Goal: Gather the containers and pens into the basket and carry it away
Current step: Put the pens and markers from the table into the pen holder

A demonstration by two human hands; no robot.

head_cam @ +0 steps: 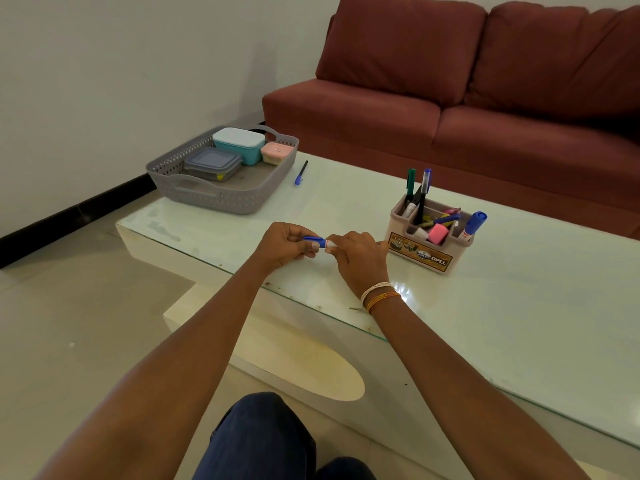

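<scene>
Blue-capped and white-barrelled, a short marker (318, 241) is lying level between both hands just above the near edge of the pale glass-topped table (519, 323), its long axis running left to right, cap end towards the left. The left hand (285, 244) is pinching the cap with curled fingers while the right hand (360, 261) is closing round the barrel, so each hand is holding one end of it; whether the cap is being pressed on or drawn off I cannot tell. This looks like the pen-gathering step: three lidded plastic containers (228, 154) are already sitting in the grey perforated plastic basket (221, 195) at the far left corner. A loose black pen with a blue cap (301, 172) is lying just beside the basket, pointing away from the camera. Next, the marker probably needs carrying leftwards into the basket, then the beige desk organiser full of pens (429, 237), near the right hand
</scene>
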